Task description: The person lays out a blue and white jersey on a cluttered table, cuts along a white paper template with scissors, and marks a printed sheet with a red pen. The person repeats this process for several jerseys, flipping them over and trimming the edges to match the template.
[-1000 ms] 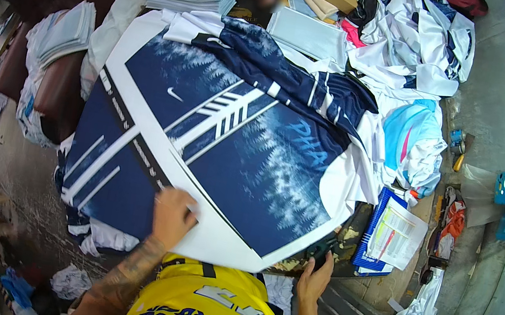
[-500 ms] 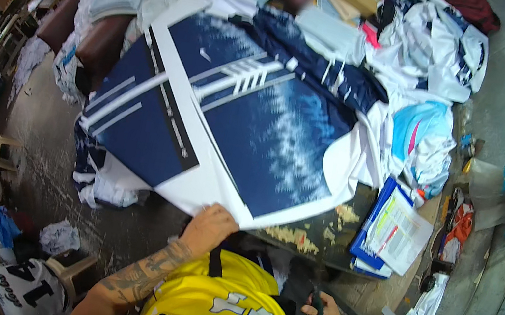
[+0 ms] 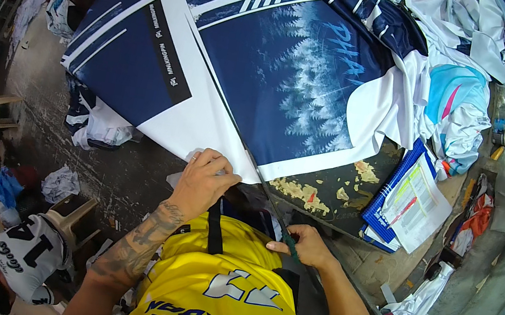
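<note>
A large printed fabric sheet (image 3: pixel 258 85), navy with white borders and a pale forest pattern, is spread over the table. My left hand (image 3: pixel 209 177) is closed on the sheet's near white edge, the fingertips pressing the cloth. In my right hand (image 3: pixel 311 247) is a pair of scissors (image 3: pixel 272 204) with dark green handles, gripped close to my yellow shirt (image 3: pixel 233 274). Their long blades point up and left and meet the near edge of the sheet, just right of my left hand. Whether the blades are apart is hard to tell.
A dark worn table (image 3: pixel 358 205) with peeling patches shows under the sheet. Right of it lie a blue notebook (image 3: pixel 392 191) and paper sheets (image 3: pixel 421 206). White and light blue garments (image 3: pixel 454 111) are heaped at the far right. A plastic stool (image 3: pixel 69 217) stands at lower left beside a person in a white jersey (image 3: pixel 29 254).
My right hand has brought the scissors forward, up to the sheet's near edge. My left hand still grips that edge. The view has moved closer to the cloth.
</note>
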Motion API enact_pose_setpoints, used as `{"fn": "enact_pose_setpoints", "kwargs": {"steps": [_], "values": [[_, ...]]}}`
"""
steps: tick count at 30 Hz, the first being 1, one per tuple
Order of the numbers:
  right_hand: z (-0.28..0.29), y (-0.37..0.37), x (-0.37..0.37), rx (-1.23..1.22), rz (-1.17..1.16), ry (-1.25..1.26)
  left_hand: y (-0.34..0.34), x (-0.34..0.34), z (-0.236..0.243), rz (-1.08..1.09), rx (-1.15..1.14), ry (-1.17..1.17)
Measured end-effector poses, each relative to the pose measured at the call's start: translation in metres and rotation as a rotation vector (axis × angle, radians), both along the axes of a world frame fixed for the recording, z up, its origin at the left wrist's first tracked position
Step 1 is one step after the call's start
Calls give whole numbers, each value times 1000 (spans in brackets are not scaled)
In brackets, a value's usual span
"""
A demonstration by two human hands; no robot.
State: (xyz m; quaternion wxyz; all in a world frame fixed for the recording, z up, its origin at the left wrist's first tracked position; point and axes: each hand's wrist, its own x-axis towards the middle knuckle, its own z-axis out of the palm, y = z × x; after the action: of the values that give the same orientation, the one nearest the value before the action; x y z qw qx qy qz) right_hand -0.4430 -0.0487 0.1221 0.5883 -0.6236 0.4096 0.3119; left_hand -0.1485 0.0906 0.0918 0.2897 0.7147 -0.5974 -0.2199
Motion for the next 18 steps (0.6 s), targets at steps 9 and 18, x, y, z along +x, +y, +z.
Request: {"fn": "enact_pose_setpoints", "kwargs": {"steps": [9, 18], "values": [[15, -22, 76, 86, -51, 122, -7, 7, 0, 3, 13, 44], [17, -54, 176, -14, 48, 96, -15, 41, -9, -176, 133, 355]]}}
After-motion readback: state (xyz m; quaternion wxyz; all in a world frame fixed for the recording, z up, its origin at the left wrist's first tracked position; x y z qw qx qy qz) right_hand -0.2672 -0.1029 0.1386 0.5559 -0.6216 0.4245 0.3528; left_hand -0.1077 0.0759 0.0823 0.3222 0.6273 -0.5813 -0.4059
